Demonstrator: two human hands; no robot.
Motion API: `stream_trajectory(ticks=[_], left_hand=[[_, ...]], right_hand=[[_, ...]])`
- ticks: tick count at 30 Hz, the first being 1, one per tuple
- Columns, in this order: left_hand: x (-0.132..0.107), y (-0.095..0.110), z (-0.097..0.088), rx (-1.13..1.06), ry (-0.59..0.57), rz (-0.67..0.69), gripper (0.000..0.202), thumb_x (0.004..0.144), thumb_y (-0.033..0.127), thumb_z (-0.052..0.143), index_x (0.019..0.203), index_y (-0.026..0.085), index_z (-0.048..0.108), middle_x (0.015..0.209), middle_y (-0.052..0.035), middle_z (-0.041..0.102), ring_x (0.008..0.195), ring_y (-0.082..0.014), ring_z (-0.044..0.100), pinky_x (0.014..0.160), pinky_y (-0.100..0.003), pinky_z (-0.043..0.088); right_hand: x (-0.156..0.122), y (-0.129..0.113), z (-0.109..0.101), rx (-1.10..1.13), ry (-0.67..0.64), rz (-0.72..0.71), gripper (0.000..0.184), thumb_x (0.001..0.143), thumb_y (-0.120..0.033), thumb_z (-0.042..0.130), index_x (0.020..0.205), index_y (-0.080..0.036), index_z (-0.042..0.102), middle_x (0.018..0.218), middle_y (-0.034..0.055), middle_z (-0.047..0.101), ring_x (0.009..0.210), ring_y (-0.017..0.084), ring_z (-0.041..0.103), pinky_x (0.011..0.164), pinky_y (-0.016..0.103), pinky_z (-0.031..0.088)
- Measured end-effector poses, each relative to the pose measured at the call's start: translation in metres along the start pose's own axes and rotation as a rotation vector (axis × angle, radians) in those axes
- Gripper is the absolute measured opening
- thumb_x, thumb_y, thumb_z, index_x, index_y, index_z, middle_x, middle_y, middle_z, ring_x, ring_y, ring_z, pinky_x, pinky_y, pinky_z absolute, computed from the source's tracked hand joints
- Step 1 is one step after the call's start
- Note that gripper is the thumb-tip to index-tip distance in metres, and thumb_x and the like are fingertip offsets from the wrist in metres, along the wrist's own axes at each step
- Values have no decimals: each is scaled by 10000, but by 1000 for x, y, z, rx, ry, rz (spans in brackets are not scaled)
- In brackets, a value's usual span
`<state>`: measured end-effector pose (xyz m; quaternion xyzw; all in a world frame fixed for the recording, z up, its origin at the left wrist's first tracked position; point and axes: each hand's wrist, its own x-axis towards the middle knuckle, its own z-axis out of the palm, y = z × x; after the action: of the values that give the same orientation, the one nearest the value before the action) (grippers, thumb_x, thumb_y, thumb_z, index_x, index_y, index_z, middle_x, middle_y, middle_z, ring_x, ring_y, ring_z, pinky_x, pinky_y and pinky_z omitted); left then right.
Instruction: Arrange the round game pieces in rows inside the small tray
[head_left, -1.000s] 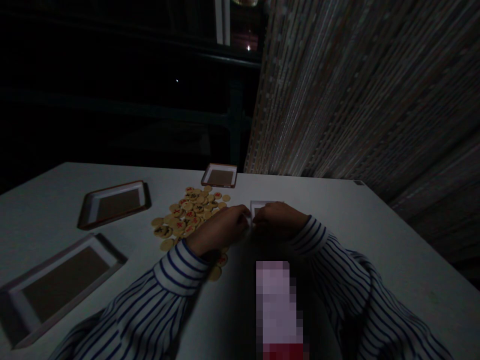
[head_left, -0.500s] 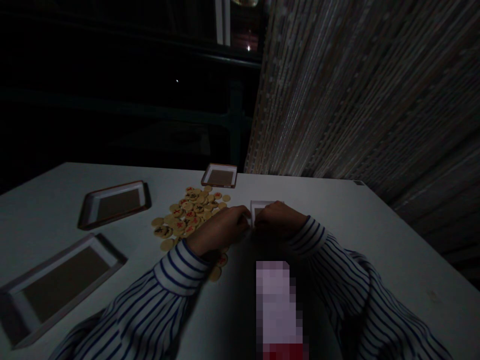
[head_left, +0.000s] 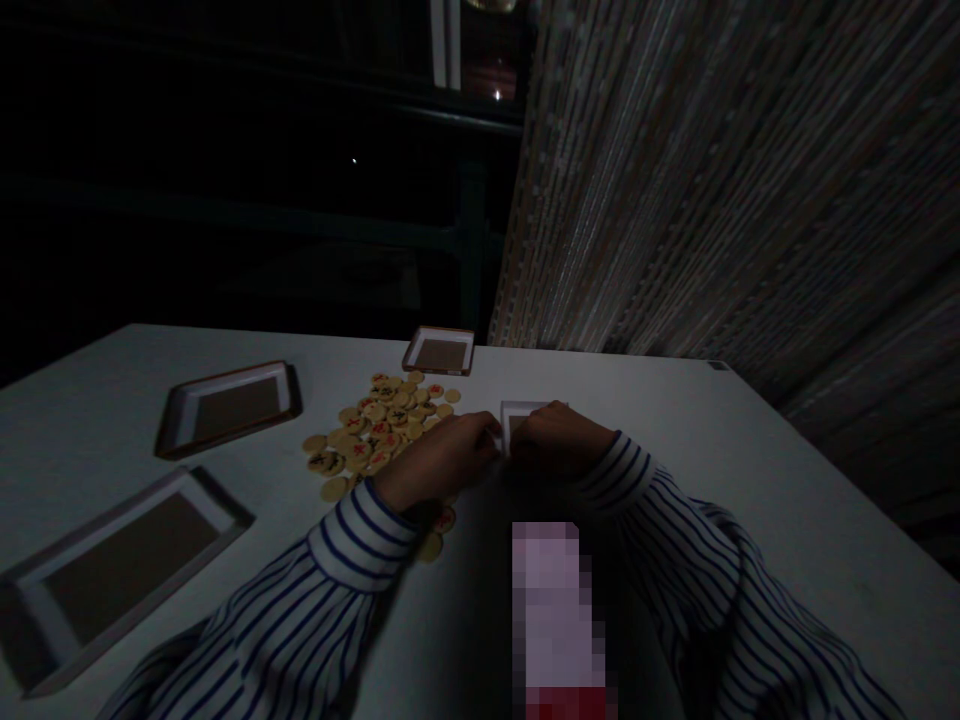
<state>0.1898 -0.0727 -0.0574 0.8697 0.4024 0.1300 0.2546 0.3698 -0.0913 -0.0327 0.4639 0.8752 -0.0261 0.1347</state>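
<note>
Both my hands meet at a small white box [head_left: 517,411] in the middle of the white table [head_left: 750,470]. My left hand [head_left: 442,460] has its fingers curled against the box's left edge. My right hand [head_left: 559,437] is curled over the box's right side and hides most of it. What the fingers hold, if anything, is too dark to make out. A heap of round tan game pieces [head_left: 375,425] with red and black marks lies just left of my left hand; a few lie under my left wrist.
Three shallow brown-bottomed box halves lie on the table: a small one [head_left: 439,352] at the back, a medium one [head_left: 229,407] to the left, a large one [head_left: 112,570] at the near left. A tall ribbed stack [head_left: 712,180] stands behind the table on the right.
Almost nothing differs; my hands stay at the small white box with only slight finger shifts.
</note>
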Motion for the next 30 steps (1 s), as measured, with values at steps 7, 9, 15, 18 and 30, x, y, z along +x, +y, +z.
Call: stream_trajectory(ticks=[7,9,15,18,30], left_hand=[[-1,4,-2,-17,-3,-19,262,764,235,463,975,185,610,912,-60,670,828,-183,605,675,-256,434],[-1,4,-2,-7,-2,-14,262,767,237,461,977,187,610,911,-60,669,821,-183,605,670,-257,433],[-1,3,-1,1,6,9,264,772,251,453,977,180,604,904,-65,665,801,-181,602,658,-257,427],[-1,3,-1,11,2,5,258,774,254,449,964,187,610,892,-62,666,804,-179,602,651,-251,422],[-3,7,-4,-1,-2,-13,273,770,242,443,975,176,612,910,-67,667,804,-179,603,656,-254,427]], right_hand=[[0,0,-1,16,-23,19,292,824,-375,449,899,-211,679,907,87,688,852,219,628,727,301,401],[0,0,-1,19,-24,16,295,825,-379,451,904,-209,679,911,89,688,854,219,627,728,300,401],[0,-1,-2,22,-29,22,290,825,-369,449,921,-218,678,936,91,685,864,224,625,730,312,402],[0,-1,-1,8,-27,20,307,829,-389,435,914,-219,676,931,92,686,854,224,627,726,316,402],[0,0,-2,-2,-18,7,303,825,-392,438,865,-205,673,897,83,689,823,211,629,696,299,395]])
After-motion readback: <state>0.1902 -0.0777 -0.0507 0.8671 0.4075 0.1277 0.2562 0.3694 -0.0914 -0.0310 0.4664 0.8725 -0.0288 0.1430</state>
